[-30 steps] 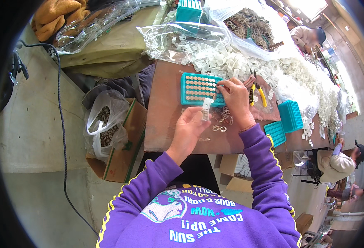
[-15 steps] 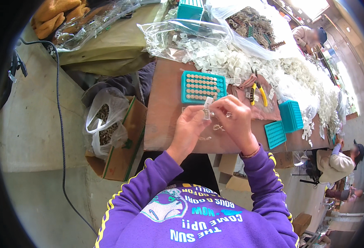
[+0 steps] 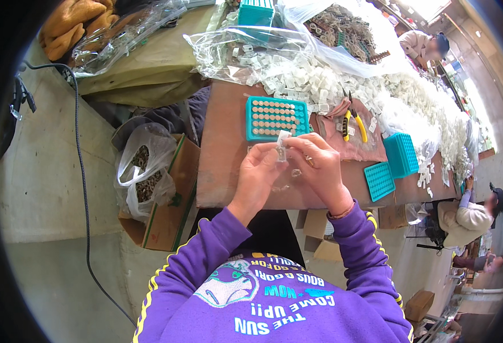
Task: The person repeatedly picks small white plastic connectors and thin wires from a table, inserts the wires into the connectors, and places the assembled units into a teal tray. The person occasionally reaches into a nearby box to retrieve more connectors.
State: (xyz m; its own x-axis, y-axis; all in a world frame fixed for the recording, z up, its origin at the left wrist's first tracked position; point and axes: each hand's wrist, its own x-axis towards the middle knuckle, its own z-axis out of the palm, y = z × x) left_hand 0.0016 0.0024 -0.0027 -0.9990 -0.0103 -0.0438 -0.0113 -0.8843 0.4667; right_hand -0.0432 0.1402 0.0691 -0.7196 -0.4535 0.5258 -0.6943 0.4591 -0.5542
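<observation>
Just in front of the teal tray, my left hand [image 3: 256, 174] pinches a small clear plastic case [image 3: 281, 153] whose lid stands up. My right hand [image 3: 321, 168] has its fingertips pressed together at the case's right side; whether they grip the case or a small part is hidden. The teal tray [image 3: 248, 127] holds rows of round, coppery discs, with a few slots at its right end without discs. Small pale pieces [image 3: 295, 172] lie on the table beneath my hands.
Yellow-handled pliers [image 3: 361, 127] rest on a pink cloth [image 3: 371, 150] to the right. Beyond are a stack of teal trays [image 3: 401, 155], a single teal tray [image 3: 379, 182] and a long heap of clear cases [image 3: 320, 86]. A cardboard box [image 3: 174, 197] holds a bag at left. Other people work at far right.
Both hands have shifted slightly left together with the case. The whole view has also drifted a little. The grip looks much the same.
</observation>
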